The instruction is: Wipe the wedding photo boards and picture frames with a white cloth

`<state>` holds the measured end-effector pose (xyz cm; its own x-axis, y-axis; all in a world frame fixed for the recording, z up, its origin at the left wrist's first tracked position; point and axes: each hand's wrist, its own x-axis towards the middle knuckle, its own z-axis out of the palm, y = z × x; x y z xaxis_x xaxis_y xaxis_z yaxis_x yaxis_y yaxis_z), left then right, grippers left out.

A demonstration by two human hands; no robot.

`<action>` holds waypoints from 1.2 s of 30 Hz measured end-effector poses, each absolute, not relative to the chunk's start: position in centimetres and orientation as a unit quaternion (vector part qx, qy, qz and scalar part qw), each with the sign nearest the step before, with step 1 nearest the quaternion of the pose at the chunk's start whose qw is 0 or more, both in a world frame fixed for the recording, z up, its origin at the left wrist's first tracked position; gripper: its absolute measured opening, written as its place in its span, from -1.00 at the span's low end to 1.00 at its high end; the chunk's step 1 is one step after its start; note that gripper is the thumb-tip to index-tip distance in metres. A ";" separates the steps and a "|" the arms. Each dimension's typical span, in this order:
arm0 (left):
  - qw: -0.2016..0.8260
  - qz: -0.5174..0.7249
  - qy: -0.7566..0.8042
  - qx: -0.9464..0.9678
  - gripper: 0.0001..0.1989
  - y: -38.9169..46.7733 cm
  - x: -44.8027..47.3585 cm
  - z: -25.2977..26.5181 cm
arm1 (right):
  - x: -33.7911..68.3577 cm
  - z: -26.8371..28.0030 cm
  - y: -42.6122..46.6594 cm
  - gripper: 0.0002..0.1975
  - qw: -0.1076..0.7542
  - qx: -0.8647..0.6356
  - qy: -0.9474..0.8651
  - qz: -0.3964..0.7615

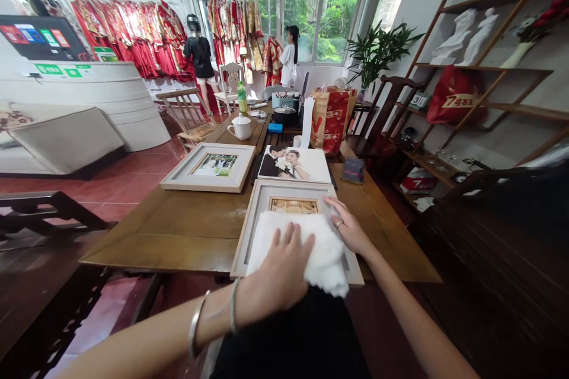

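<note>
My left hand (284,266) lies over a folded white cloth (326,254), pressing it onto a framed picture, fingers spread. Beneath the cloth, the pale wooden picture frame (243,243) rests at the near edge of the table; only the upper part of its picture shows. My right hand (349,228) touches the right side of this frame, fingers stretched and apart. Just beyond it lies a photo panel (311,163) of a couple with a white bouquet. To the left, a second framed picture (213,166) lies flat on the table.
The wooden table (186,231) also bears a white lidded mug (240,128), a green-labelled bottle (242,98), a blue box (275,128), a red paper bag (331,121) and a small dark stand (353,170). Two people stand by racks of red garments (133,41). Shelves (484,68) rise at right.
</note>
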<state>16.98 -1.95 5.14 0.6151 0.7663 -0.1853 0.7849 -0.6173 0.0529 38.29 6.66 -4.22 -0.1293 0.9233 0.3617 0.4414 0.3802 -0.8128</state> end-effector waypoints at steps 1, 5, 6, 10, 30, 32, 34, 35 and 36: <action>0.041 -0.061 0.451 0.890 -0.23 -0.2 17.4 4.8 | 38.4 -4.3 6.7 -0.53 0.445 -0.485 -0.701 0.273; -0.018 -0.023 0.489 0.872 -0.23 6.2 18.6 4.3 | 38.6 -4.6 6.9 -0.53 0.449 -0.477 -0.703 0.278; -0.020 -0.019 0.485 0.874 -0.22 7.2 18.8 4.3 | 38.6 -4.6 6.9 -0.52 0.449 -0.477 -0.702 0.278; -0.003 -0.032 0.461 0.887 -0.25 8.1 18.9 4.8 | 38.7 -4.5 6.9 -0.50 0.443 -0.482 -0.701 0.283; -0.038 -0.001 0.469 0.882 -0.31 7.3 19.8 4.2 | 38.4 -3.8 6.5 -0.45 0.460 -0.472 -0.699 0.276; -0.041 0.008 0.459 0.887 -0.30 8.6 20.5 4.1 | 38.3 -3.9 6.5 -0.43 0.463 -0.470 -0.698 0.277; -0.041 0.011 0.434 0.900 -0.27 9.6 21.0 4.1 | 38.3 -4.1 6.5 -0.42 0.468 -0.478 -0.690 0.276; -0.040 0.011 0.418 0.908 -0.26 10.0 21.2 4.0 | 38.3 -4.2 6.5 -0.41 0.470 -0.483 -0.685 0.276; -0.039 0.011 0.402 0.915 -0.24 10.2 21.3 3.9 | 38.3 -4.3 6.6 -0.40 0.471 -0.485 -0.682 0.278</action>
